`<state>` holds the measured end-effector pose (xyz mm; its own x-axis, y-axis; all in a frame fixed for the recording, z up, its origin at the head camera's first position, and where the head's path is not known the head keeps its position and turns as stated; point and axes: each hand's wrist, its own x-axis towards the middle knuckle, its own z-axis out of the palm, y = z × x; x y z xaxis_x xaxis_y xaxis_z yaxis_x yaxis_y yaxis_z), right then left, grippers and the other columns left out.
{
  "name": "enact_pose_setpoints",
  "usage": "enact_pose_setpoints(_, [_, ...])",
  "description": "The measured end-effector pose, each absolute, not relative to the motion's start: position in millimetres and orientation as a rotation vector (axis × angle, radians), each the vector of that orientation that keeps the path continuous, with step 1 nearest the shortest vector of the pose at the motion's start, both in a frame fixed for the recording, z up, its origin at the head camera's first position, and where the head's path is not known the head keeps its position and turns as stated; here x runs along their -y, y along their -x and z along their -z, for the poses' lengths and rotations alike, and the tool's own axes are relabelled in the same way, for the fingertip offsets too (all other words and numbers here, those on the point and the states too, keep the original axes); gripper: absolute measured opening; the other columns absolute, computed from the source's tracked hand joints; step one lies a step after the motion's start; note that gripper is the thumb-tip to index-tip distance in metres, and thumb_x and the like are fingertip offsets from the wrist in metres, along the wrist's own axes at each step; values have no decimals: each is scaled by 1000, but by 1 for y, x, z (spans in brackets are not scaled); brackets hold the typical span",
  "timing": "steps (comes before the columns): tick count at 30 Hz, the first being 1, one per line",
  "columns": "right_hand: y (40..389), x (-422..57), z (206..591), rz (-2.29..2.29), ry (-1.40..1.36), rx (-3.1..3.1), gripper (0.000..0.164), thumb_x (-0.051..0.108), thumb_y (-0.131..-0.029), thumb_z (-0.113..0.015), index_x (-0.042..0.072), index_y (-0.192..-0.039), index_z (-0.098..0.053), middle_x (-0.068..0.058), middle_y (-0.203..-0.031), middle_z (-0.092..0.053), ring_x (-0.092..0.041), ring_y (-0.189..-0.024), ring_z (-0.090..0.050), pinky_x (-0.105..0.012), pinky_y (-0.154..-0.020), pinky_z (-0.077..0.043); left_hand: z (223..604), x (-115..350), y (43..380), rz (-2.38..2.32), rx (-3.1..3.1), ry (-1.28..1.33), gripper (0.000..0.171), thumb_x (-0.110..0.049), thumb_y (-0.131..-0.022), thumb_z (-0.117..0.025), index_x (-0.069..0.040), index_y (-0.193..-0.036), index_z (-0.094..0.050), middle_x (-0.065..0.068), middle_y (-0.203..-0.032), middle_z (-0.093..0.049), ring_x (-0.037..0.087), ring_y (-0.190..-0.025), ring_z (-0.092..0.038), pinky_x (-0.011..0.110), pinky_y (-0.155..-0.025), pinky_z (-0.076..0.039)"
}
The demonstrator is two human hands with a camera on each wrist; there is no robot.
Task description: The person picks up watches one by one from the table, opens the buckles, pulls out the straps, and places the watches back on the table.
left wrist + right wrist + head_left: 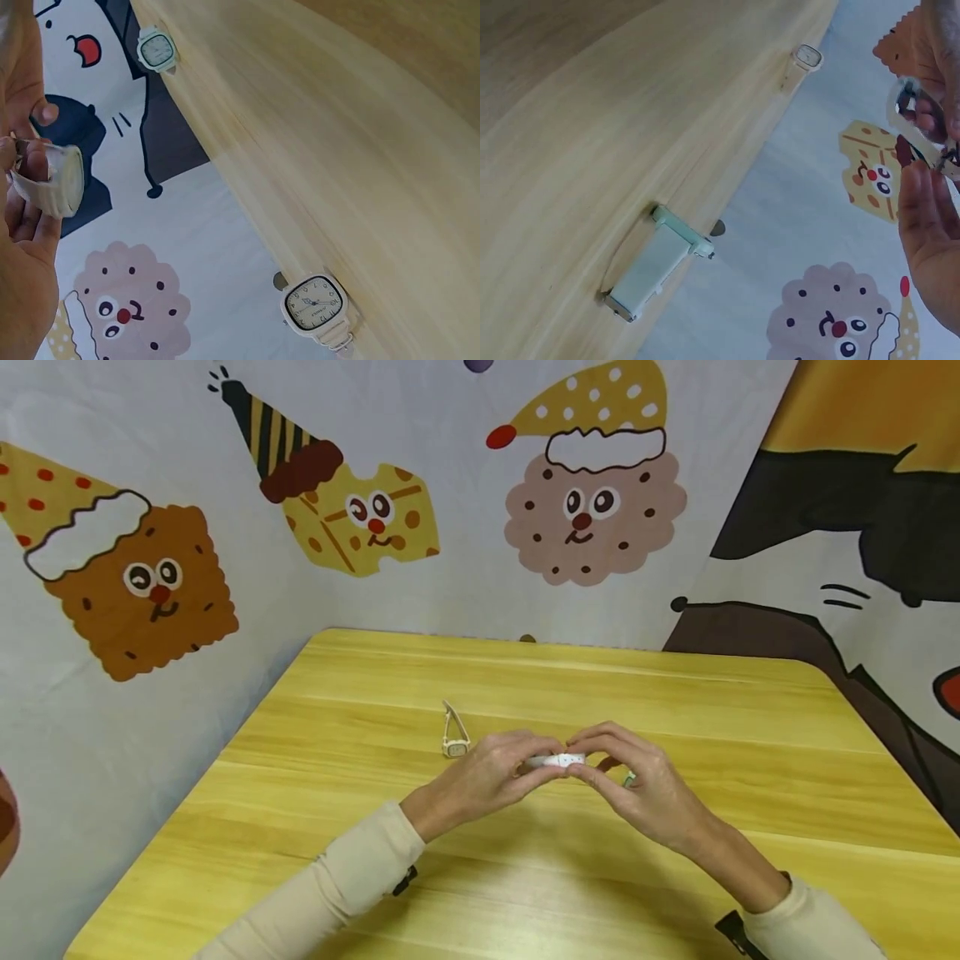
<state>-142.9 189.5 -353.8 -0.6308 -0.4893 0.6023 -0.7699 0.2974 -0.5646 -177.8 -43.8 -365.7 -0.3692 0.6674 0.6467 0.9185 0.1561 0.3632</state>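
A white wristwatch (561, 761) is held above the table between both hands. My left hand (504, 768) pinches it from the left with thumb and fingers. From the right, my right hand (647, 785) pinches the strap end, its fingertips close to the left ones. In the left wrist view the white watch (58, 180) curves into a loop. The right wrist view shows its strap (919, 139) bent round, with the fingers covering where its ends meet.
A cream wristwatch (456, 748) lies on the wooden table (360, 693), beyond the left hand. A pale green wristwatch (656, 262) rests on the table too, mostly hidden behind the right hand in the head view. A cartoon-printed cloth (465, 602) hangs around the table's edges.
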Motion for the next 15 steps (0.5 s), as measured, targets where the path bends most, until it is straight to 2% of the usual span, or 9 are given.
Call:
enact_pose_setpoints(5, [142,-188,353,-1206,-1114,2225,38,-18,-80,-77,10,-105,-71,4,-103,-67,-11,-87,-66,-23,-72,-58,366,43,179,1032,2067,1523,16,-6,-96,-72,0,-111,-70,6,-98,-71,3,-78,-61,8,-68,-49])
enact_pose_setpoints(7, [142,-188,354,-1211,-1120,2185,30,-13,-84,-76,7,-106,-71,2,-102,-67,-12,-87,-67,-23,-73,-58,366,43,179,1034,2048,1524,17,-6,-95,-73,0,-111,-70,6,-99,-71,2,-80,-61,8,-69,-49])
enact_pose_setpoints(10, [142,-188,357,-1230,-1139,2095,13,4,-95,-72,5,-108,-70,-3,-101,-68,-14,-87,-67,-22,-73,-58,365,42,180,1036,2032,1531,17,-6,-95,-73,-1,-111,-69,5,-101,-71,1,-83,-60,8,-71,-49])
enact_pose_setpoints(12, [143,-187,360,-1270,-1150,2030,15,13,-99,-67,2,-109,-69,-7,-100,-68,-15,-86,-67,-22,-72,-58,364,41,180,1046,2025,1535,16,-6,-95,-72,-1,-111,-69,4,-101,-70,1,-83,-58,9,-72,-49])
enact_pose_setpoints(15, [142,-187,364,-1378,-1167,1965,16,7,-100,-65,-3,-111,-68,-13,-101,-69,-16,-87,-68,-23,-71,-59,364,42,180,1051,2015,1543,14,-4,-95,-72,-2,-108,-69,3,-100,-70,0,-82,-58,8,-71,-49])
